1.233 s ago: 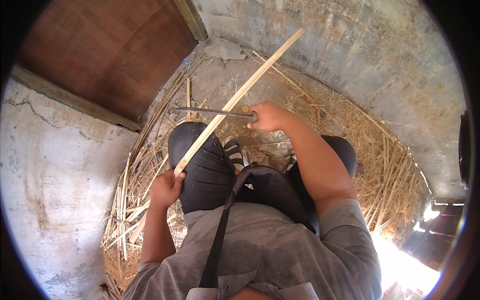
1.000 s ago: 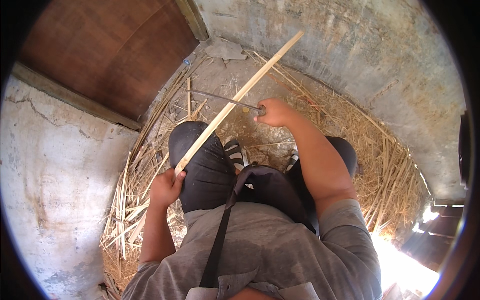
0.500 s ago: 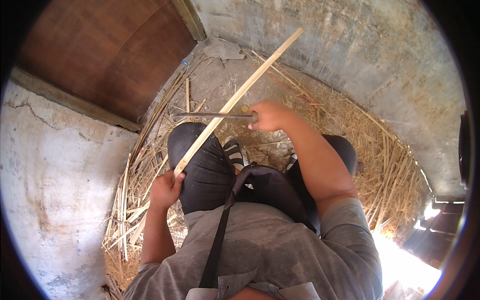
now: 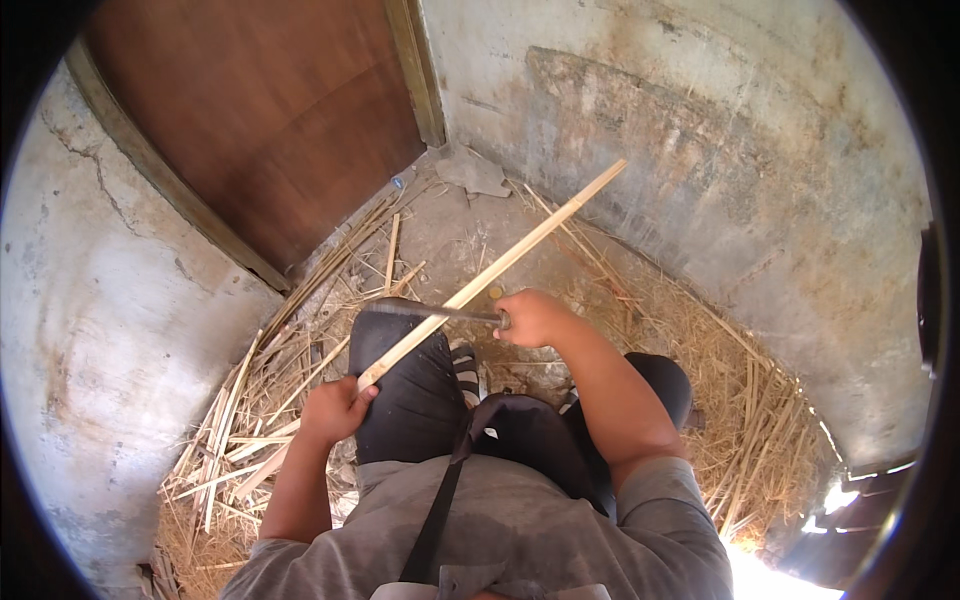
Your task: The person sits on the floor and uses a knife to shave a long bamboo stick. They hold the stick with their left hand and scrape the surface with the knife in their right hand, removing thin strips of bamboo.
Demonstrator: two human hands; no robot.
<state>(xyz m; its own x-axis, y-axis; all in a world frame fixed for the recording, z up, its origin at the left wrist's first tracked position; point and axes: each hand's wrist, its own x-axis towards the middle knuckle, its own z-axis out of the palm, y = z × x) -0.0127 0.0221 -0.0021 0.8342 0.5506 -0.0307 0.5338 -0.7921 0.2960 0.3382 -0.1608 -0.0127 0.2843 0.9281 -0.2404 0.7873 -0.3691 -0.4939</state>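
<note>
My left hand (image 4: 335,410) is closed around the near end of a long pale bamboo strip (image 4: 535,233). The strip slants up and away to the right, passing over my left knee. In my right hand (image 4: 537,318) is the handle of a long knife, its dark blade (image 4: 402,307) pointing left. The blade crosses the strip and touches it, a short way beyond my left hand. I cannot tell how deep the edge sits in it.
Split strips (image 4: 225,450) lie piled along the left wall, and straw-like shavings (image 4: 760,440) along the right. A brown door panel (image 4: 260,120) stands at the far left, beside a stained wall (image 4: 700,150). My sandalled foot (image 4: 465,372) rests between my knees.
The view has tilted up, so everything sits lower in the picture. The strip now lies at a flatter slant, and the knife has come somewhat nearer my left hand along it.
</note>
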